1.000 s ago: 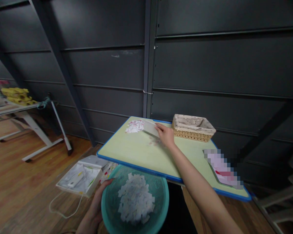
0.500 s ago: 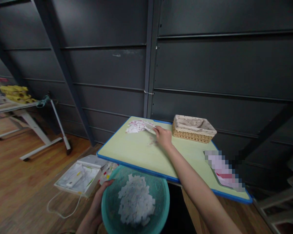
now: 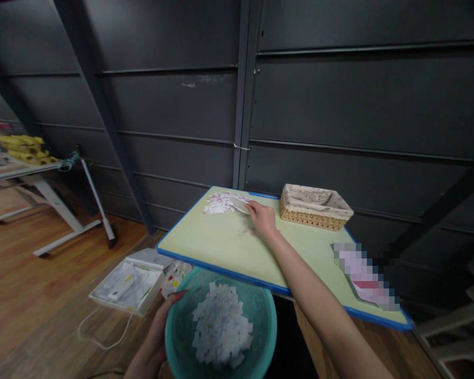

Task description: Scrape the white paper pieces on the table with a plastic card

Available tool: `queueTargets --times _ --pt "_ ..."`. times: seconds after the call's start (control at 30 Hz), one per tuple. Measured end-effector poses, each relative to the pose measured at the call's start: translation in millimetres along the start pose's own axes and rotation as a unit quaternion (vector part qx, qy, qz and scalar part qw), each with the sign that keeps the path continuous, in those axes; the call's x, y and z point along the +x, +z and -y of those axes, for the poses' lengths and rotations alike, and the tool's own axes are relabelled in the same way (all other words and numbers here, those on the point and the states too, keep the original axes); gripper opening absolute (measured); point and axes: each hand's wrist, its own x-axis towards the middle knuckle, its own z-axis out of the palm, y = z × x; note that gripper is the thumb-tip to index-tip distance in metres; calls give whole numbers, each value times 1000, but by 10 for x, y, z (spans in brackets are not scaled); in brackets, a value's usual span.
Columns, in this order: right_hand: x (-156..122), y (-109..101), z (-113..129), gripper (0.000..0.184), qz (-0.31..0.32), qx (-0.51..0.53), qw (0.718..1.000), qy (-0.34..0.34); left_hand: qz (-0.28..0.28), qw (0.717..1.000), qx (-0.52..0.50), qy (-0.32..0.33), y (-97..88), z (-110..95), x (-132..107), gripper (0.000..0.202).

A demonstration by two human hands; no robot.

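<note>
Right of the frame's centre, the right hand (image 3: 263, 217) pinches a thin, stiff, pale card (image 3: 239, 202) between thumb and fingers, closed on its near end. The card's far edge reaches the paper scraps (image 3: 218, 203) on the table, a loose, flat heap of small white pieces marked with pink, in the middle of the frame. The table (image 3: 205, 239) has a smooth, pale yellow-green top bound by a blue edge strip; a faint reddish smudge shows beside the hand.

At bottom centre, the left hand (image 3: 161, 329) is closed on the left side of a bowl, its thumb over the rim; the fingers beneath are hidden. The bowl (image 3: 272, 326) is round, turquoise, seemingly plastic, with fine mesh walls, and contains a mound of crumpled-edged whitish pieces (image 3: 221, 323).

Right of centre, near the table's back edge, stands a rectangular basket (image 3: 312, 217) of coarse tan weave, lined with patterned cloth. Further right lies a flat pinkish item (image 3: 361, 276), blurred out by blocks.

At lower left, a shallow white box (image 3: 153, 296) sits on the wood-grained floor (image 3: 35, 326), a thin pale cord (image 3: 102, 348) looping beside it. Dark, flat panels with straight ribs form the wall (image 3: 174, 105) behind.
</note>
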Motion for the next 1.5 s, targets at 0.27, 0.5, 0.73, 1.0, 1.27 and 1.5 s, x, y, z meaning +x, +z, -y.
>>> queueTargets --times 0.27,0.5,0.73,1.0,1.27,1.5 --pt "-10 -62 -49 39 2 -51 997 53 10 999 31 21 -30 9 6 9" --pt "-9 -134 -39 39 -10 -59 995 77 18 999 19 18 -79 30 68 9" --pt "0 -155 -39 38 1 -47 997 59 30 999 30 25 -68 23 46 7" --pt "5 -150 -53 38 20 -46 998 36 -8 997 56 45 4 -4 -35 6" --pt "8 -188 -75 37 -3 -43 998 42 -6 995 83 52 36 8 -87 12" --pt "-5 -247 -34 36 14 -53 998 25 10 999 41 31 -13 -9 -43 10"
